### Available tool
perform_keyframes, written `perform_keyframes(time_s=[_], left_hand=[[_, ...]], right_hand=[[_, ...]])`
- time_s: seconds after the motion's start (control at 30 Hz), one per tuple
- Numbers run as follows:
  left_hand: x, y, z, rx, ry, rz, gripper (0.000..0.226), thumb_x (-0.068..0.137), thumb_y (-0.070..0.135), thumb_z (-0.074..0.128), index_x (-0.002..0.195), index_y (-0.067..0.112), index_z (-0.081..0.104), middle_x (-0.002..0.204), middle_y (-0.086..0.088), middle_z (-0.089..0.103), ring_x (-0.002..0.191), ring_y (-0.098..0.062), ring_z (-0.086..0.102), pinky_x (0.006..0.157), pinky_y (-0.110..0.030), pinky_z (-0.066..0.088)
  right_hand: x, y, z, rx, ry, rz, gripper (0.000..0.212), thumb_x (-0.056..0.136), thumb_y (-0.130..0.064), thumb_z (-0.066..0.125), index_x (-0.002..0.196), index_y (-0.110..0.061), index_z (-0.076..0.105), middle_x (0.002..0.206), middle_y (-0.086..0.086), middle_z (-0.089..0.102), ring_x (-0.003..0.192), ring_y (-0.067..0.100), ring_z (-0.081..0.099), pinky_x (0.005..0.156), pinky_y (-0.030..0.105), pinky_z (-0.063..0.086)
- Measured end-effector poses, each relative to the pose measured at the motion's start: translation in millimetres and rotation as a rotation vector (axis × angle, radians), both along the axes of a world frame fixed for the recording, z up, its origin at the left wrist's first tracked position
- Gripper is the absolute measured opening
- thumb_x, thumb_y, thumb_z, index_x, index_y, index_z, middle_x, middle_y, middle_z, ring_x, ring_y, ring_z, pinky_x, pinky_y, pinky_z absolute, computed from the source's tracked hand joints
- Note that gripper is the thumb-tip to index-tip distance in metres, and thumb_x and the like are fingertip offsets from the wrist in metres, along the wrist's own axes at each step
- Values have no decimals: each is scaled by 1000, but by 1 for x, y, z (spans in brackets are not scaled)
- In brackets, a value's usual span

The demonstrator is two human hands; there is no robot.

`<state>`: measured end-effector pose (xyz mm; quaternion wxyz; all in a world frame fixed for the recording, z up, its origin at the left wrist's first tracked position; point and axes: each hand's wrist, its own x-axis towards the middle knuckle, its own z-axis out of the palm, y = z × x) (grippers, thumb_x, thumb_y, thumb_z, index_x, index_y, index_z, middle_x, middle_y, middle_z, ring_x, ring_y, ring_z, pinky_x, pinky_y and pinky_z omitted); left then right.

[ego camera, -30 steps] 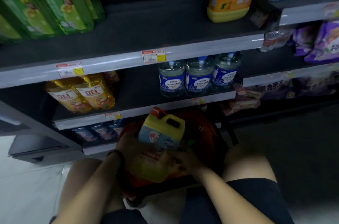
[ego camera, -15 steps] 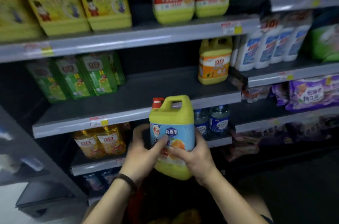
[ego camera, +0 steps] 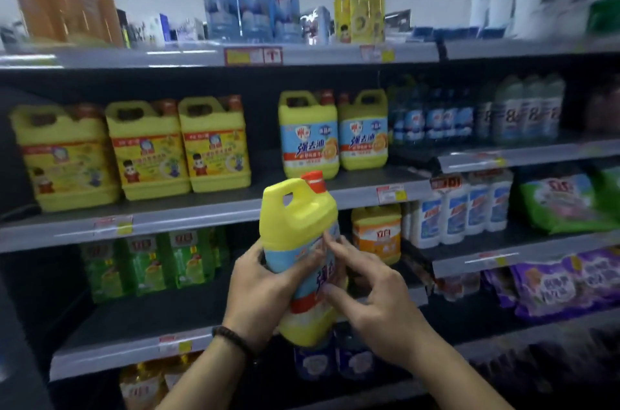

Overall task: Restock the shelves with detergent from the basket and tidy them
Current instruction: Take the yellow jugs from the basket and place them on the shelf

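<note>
Store shelving fills the view, and in front of it a yellow detergent jug [ego camera: 300,262] is held tilted at chest height, clasped around its body by the left hand [ego camera: 265,289] while the right hand [ego camera: 372,299] is laid against its label with fingers partly spread. Since a second ago, the jug has been lifted out of the red basket, now out of view, and raised to just below the shelf edge [ego camera: 214,211]. Two matching blue-labelled jugs [ego camera: 335,134] are seen on that shelf, so placement beside them is judged to come next.
</note>
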<state>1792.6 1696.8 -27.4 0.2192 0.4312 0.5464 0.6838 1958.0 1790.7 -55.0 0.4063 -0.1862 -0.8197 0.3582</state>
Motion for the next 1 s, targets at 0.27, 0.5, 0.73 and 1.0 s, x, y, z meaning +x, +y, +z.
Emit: perform_keyframes(time_s=[0.27, 0.5, 0.73, 1.0], left_hand=[[4, 48, 53, 33, -190, -84, 42, 71, 16, 89, 109, 5, 77, 100, -19, 81, 91, -40, 80, 89, -61, 61], [-7, 135, 111, 64, -174, -161, 56, 72, 19, 90, 120, 6, 64, 107, -16, 81, 95, -36, 80, 87, -58, 63], [-9, 231, 157, 77, -237, -235, 58, 72, 15, 93, 120, 6, 62, 108, -22, 79, 95, -44, 78, 84, -69, 60], [-21, 296, 146, 126, -139, -241, 43, 88, 20, 83, 126, 14, 63, 116, -10, 79, 101, -30, 79, 89, -55, 64]], right_hand=[[17, 38, 54, 8, -241, 91, 124, 71, -48, 96, 147, -82, 5, 169, -22, -1, 159, 14, 25, 127, 45, 36], [2, 114, 92, 186, -120, -199, 146, 55, -59, 101, 152, -76, -9, 145, -7, 23, 133, 15, 51, 118, 43, 48], [-13, 203, 142, 203, -47, -413, 158, 60, -47, 103, 151, -68, -25, 124, 2, 46, 109, 21, 56, 98, 36, 53], [-29, 277, 147, 158, -18, -371, 158, 69, -18, 101, 150, -71, -23, 141, -7, 31, 117, 15, 58, 97, 30, 57]])
